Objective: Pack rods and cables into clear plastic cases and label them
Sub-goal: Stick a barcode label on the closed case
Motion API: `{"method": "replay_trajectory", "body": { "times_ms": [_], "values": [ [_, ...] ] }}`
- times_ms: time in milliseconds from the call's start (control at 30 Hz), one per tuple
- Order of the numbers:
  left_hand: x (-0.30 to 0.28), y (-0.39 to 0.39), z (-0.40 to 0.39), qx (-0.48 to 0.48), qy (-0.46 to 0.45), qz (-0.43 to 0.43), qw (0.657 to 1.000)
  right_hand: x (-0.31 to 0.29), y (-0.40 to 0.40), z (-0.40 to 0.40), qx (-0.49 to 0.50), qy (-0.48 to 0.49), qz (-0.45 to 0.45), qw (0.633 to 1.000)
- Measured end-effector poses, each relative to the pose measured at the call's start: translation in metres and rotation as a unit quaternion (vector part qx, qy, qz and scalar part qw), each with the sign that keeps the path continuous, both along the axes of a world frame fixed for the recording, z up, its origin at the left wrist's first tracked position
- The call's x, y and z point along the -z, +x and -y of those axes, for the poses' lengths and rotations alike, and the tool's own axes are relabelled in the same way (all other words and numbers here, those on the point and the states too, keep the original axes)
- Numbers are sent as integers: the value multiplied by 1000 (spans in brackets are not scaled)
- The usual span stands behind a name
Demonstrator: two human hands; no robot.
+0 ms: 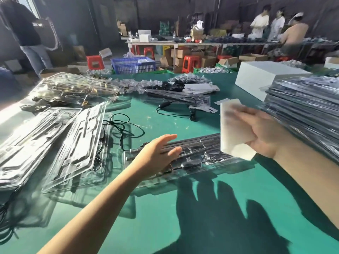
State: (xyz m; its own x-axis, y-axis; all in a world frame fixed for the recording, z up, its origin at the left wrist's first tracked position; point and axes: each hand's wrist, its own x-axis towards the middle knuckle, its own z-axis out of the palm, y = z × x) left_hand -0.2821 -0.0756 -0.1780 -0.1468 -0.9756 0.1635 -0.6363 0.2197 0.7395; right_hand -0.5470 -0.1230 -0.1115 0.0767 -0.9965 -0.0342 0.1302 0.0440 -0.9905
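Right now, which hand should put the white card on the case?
Right hand: it already grips the white card just above the case. The left hand lies flat on the case, steadying it.

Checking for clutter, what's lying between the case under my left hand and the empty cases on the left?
In the head view, a loose black cable on the green table.

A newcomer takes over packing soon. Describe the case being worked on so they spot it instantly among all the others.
Start at the green table, at its near middle between the person's arms. There lies a clear plastic case, under the straight fingers of the left hand. Unlike the piled cases either side, it lies alone, holding dark rods and a black cable, beside the white card gripped by the right hand.
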Motion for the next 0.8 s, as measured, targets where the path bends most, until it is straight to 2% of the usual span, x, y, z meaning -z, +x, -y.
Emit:
{"method": "replay_trajectory", "body": {
  "times_ms": [33, 67, 133, 167, 200, 233, 267, 367, 400, 433, 467, 500, 567, 600, 633, 700, 733, 800],
  "values": [
    [-7, -6, -2, 4, 58, -101, 993, -5, 14, -9, -40, -20, 12, 999],
    [-11, -11, -3, 18, 148, -210, 966, -8, 28, -17, -85, -51, -6, 995],
    [-17, -15, 0, 68, 340, -390, 853, -9, 56, -38, -163, -116, -86, 976],
    [-18, -14, 2, 81, 383, -451, 802, -7, 67, -47, -195, -141, -129, 962],
    [-18, -11, 2, 84, 392, -489, 775, -1, 78, -56, -232, -159, -167, 945],
    [-16, -8, 3, 86, 380, -510, 767, 4, 87, -65, -268, -171, -200, 927],
    [-15, -4, 4, 90, 361, -514, 773, 12, 93, -71, -298, -186, -238, 905],
    [-9, 5, 1, 87, 305, -473, 822, 32, 98, -79, -339, -258, -346, 836],
    [-6, 7, 0, 70, 276, -465, 838, 36, 97, -80, -347, -262, -348, 831],
    [-4, 8, 0, 46, 242, -471, 847, 38, 97, -80, -342, -260, -333, 839],
    [-2, 7, 0, 19, 210, -485, 849, 40, 97, -78, -312, -266, -295, 863],
    [-2, 7, 0, -7, 184, -499, 847, 44, 97, -75, -246, -276, -240, 898],
    [-4, 4, 1, -36, 157, -513, 843, 55, 98, -60, -27, -268, -169, 948],
    [-5, 3, 1, -37, 153, -510, 846, 58, 99, -51, 70, -218, -175, 958],
    [-6, 2, 2, -29, 159, -500, 851, 58, 100, -44, 108, -127, -171, 971],
    [-7, -1, 3, -7, 184, -466, 866, 61, 99, -28, 47, 62, -37, 996],
    [-7, -3, 4, -5, 194, -434, 880, 63, 97, -22, 21, 107, 38, 993],
    [-7, -5, 6, -33, 197, -350, 915, 69, 91, -15, 24, 126, 109, 986]
  ]
}}
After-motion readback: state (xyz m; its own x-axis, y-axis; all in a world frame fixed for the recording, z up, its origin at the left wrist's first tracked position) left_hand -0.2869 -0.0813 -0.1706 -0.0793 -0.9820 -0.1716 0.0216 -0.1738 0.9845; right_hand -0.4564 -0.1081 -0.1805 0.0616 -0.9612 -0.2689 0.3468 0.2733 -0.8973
